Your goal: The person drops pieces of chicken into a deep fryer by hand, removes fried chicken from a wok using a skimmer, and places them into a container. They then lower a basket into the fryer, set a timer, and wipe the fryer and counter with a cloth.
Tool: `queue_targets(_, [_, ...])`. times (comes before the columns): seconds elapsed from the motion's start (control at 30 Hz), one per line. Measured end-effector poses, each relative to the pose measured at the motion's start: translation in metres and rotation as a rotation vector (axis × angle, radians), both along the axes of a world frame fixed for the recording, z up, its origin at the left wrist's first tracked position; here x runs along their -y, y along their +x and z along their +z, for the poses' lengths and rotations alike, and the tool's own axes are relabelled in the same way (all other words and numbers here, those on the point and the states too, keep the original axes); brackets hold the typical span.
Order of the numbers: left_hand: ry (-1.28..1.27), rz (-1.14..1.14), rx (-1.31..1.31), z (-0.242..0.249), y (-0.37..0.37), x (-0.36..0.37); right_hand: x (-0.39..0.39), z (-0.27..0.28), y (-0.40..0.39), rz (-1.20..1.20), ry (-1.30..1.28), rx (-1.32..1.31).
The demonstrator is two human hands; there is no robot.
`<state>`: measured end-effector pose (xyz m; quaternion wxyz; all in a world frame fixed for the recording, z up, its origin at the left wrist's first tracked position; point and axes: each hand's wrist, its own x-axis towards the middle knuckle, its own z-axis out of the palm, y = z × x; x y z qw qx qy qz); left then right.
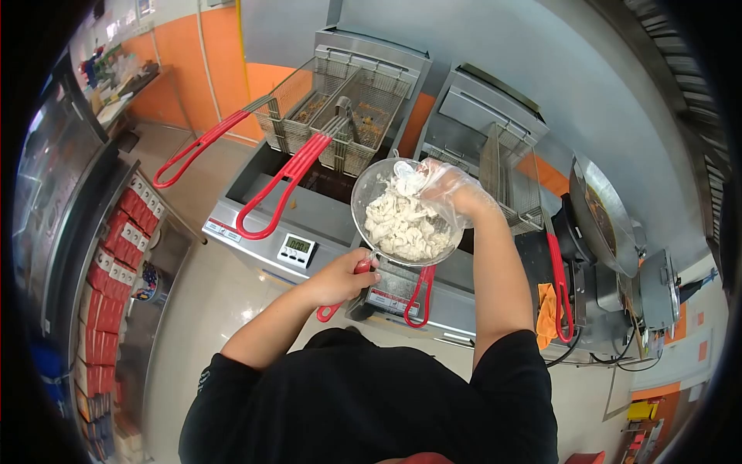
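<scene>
My left hand (345,277) is closed around the red handle of a round mesh strainer (357,203). The strainer is held level over the front of the fryers and carries a heap of pale, flour-coated pieces (406,224). My right hand (448,188), in a loose clear plastic glove, reaches in over the strainer's far right side. Its fingers curl down at the edge of the heap, with white coating on the glove at the tips. What they grip, if anything, is hidden.
Two wire fry baskets (340,108) with red handles hang over the left fryer. Another basket (510,178) hangs at the right fryer. A digital timer (297,250) stands on the fryer front. A wok (599,213) and an orange cloth (546,313) are further right; shelves of red boxes (108,286) stand left.
</scene>
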<state>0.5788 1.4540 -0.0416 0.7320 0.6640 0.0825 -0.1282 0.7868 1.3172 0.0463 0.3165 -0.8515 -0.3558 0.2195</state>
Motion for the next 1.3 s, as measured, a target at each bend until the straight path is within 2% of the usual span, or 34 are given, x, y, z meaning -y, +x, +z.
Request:
queue_targets(0.2, [0.065, 0.006, 0.016, -0.006, 0.009, -0.004, -0.007, -0.007, 0.017, 0.039, 0.044, -0.057])
queue_targets(0.3, [0.029, 0.010, 0.003, -0.008, 0.006, -0.008, -0.015, 0.001, 0.018, 0.076, -0.097, 0.088])
queue_targets(0.43, [0.040, 0.041, 0.007, -0.010, -0.001, -0.012, -0.016, -0.013, 0.039, 0.161, 0.132, -0.063])
queue_targets(0.6, [0.079, 0.096, -0.066, 0.002, -0.008, -0.015, -0.020, -0.022, 0.061, 0.249, 0.212, -0.016])
queue_targets(0.7, [0.052, 0.133, -0.002, -0.015, -0.012, -0.016, -0.019, 0.003, 0.067, 0.100, 0.095, 0.159])
queue_targets(0.73, [0.040, 0.163, -0.027, -0.014, -0.016, -0.015, -0.019, 0.004, 0.079, 0.065, 0.188, 0.091])
queue_targets(0.83, [0.103, 0.170, -0.074, -0.004, -0.030, -0.016, -0.017, 0.016, 0.101, -0.084, 0.054, 0.259])
queue_targets(0.9, [0.125, 0.166, -0.079, -0.002, -0.032, -0.015, -0.012, -0.004, 0.137, -0.064, 0.047, 0.357])
queue_targets(1.0, [0.088, 0.170, -0.137, 0.004, -0.036, -0.012, -0.013, -0.057, 0.183, -0.250, -0.064, 0.319])
queue_targets(1.03, [0.064, 0.174, -0.165, 0.006, -0.036, -0.012, -0.013, -0.063, 0.175, -0.310, -0.067, 0.360])
queue_targets(1.1, [0.079, 0.153, -0.170, 0.004, -0.037, -0.012, -0.015, -0.117, 0.196, -0.449, 0.154, -0.062])
queue_targets(1.2, [0.049, 0.136, -0.192, 0.001, -0.046, -0.013, -0.016, -0.172, 0.210, -0.495, -0.041, -0.102])
queue_targets(1.27, [0.076, 0.153, -0.247, 0.011, -0.043, -0.011, -0.017, -0.212, 0.237, -0.518, -0.220, -0.246])
queue_targets(1.3, [0.089, 0.159, -0.277, 0.015, -0.042, -0.010, -0.020, -0.206, 0.229, -0.518, -0.255, -0.317])
